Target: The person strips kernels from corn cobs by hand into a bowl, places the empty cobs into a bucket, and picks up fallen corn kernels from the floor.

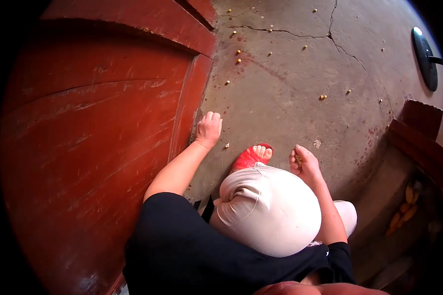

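My left hand [209, 129] is low over the concrete floor, close beside the red wooden panel. Its fingers are curled in, and whatever they may hold is hidden. My right hand [306, 163] is cupped closed beside my knee, with several yellow corn kernels [298, 159] showing between palm and fingers. More loose corn kernels [238, 61] are scattered on the floor beyond my left hand. A small cluster of kernels [323, 97] lies further out to the right. One pale bit [227, 146] rests on the floor just below my left hand.
The large red wooden panel [98, 123] fills the left side. My foot in a red sandal [251, 156] is between my hands. At the far right stands a dark oval object [425, 59]. Yellow corn cobs [403, 211] lie in shadow beneath a red-brown wooden edge [421, 155].
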Available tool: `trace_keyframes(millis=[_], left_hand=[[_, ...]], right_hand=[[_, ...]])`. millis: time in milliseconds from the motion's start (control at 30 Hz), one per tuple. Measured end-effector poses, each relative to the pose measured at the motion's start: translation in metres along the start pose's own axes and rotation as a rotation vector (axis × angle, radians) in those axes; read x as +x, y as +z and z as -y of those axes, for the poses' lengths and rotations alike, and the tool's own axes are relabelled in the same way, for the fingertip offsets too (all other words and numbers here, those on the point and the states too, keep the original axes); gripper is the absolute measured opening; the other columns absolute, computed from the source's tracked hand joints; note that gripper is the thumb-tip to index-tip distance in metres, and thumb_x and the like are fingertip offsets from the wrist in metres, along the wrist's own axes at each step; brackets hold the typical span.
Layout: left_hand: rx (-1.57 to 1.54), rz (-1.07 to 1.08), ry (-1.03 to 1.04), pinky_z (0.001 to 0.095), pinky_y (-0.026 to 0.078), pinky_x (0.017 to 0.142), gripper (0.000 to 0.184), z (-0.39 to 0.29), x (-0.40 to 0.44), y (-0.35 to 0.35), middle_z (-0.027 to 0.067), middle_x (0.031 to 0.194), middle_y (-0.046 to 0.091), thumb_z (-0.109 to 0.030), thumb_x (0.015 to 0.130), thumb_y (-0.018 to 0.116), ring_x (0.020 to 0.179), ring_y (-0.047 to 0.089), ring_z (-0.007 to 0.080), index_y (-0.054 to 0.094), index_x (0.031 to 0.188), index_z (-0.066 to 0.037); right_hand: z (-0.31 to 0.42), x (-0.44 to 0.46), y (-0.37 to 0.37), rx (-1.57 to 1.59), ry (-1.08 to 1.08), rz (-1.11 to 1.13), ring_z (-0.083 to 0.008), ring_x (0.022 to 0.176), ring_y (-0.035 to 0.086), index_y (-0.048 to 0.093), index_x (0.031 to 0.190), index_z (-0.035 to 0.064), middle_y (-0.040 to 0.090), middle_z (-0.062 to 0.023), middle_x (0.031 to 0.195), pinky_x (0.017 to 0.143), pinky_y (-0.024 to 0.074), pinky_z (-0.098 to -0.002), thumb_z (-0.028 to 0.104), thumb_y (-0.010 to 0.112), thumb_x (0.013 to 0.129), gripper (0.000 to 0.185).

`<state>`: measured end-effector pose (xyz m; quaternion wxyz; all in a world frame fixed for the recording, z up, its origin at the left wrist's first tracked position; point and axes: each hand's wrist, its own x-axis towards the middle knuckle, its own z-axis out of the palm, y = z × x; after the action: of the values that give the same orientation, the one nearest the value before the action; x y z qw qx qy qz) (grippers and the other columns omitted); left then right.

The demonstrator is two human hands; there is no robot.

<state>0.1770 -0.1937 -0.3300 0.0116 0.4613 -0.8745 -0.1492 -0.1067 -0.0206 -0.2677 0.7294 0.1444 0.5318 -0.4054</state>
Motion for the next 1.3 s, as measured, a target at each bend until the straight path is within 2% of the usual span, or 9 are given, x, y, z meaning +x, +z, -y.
trace_keyframes(millis=[300, 600, 700, 767, 867, 967, 1067, 1233, 1300], left_hand=[[0.021, -0.098, 0.181, 0.0359, 0.047, 0.062, 0.020, -0.003, -0.004, -0.010, 0.0083, 0.082, 0.047, -0.015, 0.072, 0.063, 0.076, 0.052, 0.0257, 0.049, 0.086, -0.009], [-0.021, -0.120, 0.221, 0.0358, 0.046, 0.064, 0.018, 0.011, -0.015, 0.002, 0.0098, 0.081, 0.048, -0.004, 0.071, 0.059, 0.074, 0.053, 0.0276, 0.052, 0.087, -0.007], [-0.123, -0.117, 0.116, 0.0373, 0.046, 0.064, 0.014, 0.011, -0.011, 0.002, 0.0116, 0.080, 0.049, -0.003, 0.071, 0.058, 0.071, 0.053, 0.0296, 0.053, 0.084, -0.005], [-0.235, -0.215, -0.078, 0.0381, 0.045, 0.064, 0.011, 0.000, 0.009, -0.007, 0.0138, 0.079, 0.051, -0.003, 0.072, 0.058, 0.071, 0.053, 0.0313, 0.052, 0.082, -0.003], [-0.459, -0.296, -0.114, 0.0380, 0.045, 0.065, 0.009, -0.002, 0.053, -0.007, 0.0150, 0.079, 0.053, -0.004, 0.074, 0.058, 0.073, 0.054, 0.0321, 0.052, 0.081, -0.003], [-0.419, -0.313, -0.051, 0.0375, 0.046, 0.065, 0.012, 0.002, 0.095, 0.000, 0.0154, 0.080, 0.054, -0.006, 0.074, 0.059, 0.073, 0.055, 0.0314, 0.053, 0.083, -0.004], [-0.265, -0.177, -0.083, 0.0381, 0.046, 0.063, 0.012, -0.002, 0.114, 0.002, 0.0155, 0.082, 0.054, -0.008, 0.074, 0.059, 0.073, 0.056, 0.0309, 0.053, 0.085, -0.004], [0.008, -0.112, 0.064, 0.0406, 0.048, 0.058, 0.013, -0.001, 0.124, -0.002, 0.0140, 0.081, 0.053, -0.015, 0.075, 0.058, 0.069, 0.056, 0.0329, 0.052, 0.085, -0.008], [-0.178, -0.174, 0.107, 0.0387, 0.047, 0.059, 0.010, -0.026, 0.122, -0.014, 0.0132, 0.078, 0.053, -0.012, 0.075, 0.058, 0.068, 0.056, 0.0315, 0.053, 0.082, -0.007]], right_hand=[[0.001, 0.000, 0.013, -0.063, 0.014, -0.027, -0.0088, 0.043, 0.035, 0.048, 0.072, 0.0083, 0.046, -0.0013, 0.059, 0.037, 0.0257, -0.0220, 0.028, 0.045, 0.088, 0.025], [-0.006, 0.002, 0.009, -0.036, 0.003, 0.019, -0.0086, 0.043, 0.035, 0.048, 0.072, 0.0084, 0.046, -0.0005, 0.060, 0.037, 0.0256, -0.0217, 0.029, 0.045, 0.088, 0.026], [-0.003, 0.004, 0.010, 0.005, 0.024, 0.014, -0.0085, 0.043, 0.036, 0.048, 0.072, 0.0085, 0.046, -0.0006, 0.060, 0.037, 0.0259, -0.0215, 0.028, 0.045, 0.088, 0.026], [0.000, 0.002, 0.011, 0.027, -0.013, -0.006, -0.0084, 0.043, 0.036, 0.048, 0.073, 0.0083, 0.046, -0.0007, 0.060, 0.037, 0.0265, -0.0215, 0.028, 0.045, 0.088, 0.026], [-0.001, 0.005, 0.007, 0.024, -0.024, 0.012, -0.0083, 0.044, 0.037, 0.048, 0.074, 0.0081, 0.047, -0.0007, 0.060, 0.037, 0.0269, -0.0216, 0.028, 0.046, 0.088, 0.025], [-0.002, 0.003, 0.010, -0.027, -0.018, -0.003, -0.0083, 0.043, 0.036, 0.048, 0.073, 0.0082, 0.046, -0.0006, 0.059, 0.036, 0.0269, -0.0216, 0.028, 0.046, 0.088, 0.025], [-0.006, 0.003, 0.008, -0.031, -0.010, 0.027, -0.0086, 0.042, 0.035, 0.049, 0.072, 0.0083, 0.046, -0.0005, 0.058, 0.036, 0.0266, -0.0219, 0.028, 0.046, 0.088, 0.026], [-0.008, 0.005, 0.011, -0.040, 0.009, 0.007, -0.0089, 0.042, 0.036, 0.049, 0.072, 0.0081, 0.046, -0.0009, 0.058, 0.036, 0.0270, -0.0218, 0.029, 0.045, 0.088, 0.027], [-0.004, 0.010, 0.011, 0.056, 0.059, 0.050, -0.0105, 0.044, 0.040, 0.050, 0.077, 0.0070, 0.050, -0.0027, 0.064, 0.039, 0.0309, -0.0225, 0.028, 0.043, 0.090, 0.026]])
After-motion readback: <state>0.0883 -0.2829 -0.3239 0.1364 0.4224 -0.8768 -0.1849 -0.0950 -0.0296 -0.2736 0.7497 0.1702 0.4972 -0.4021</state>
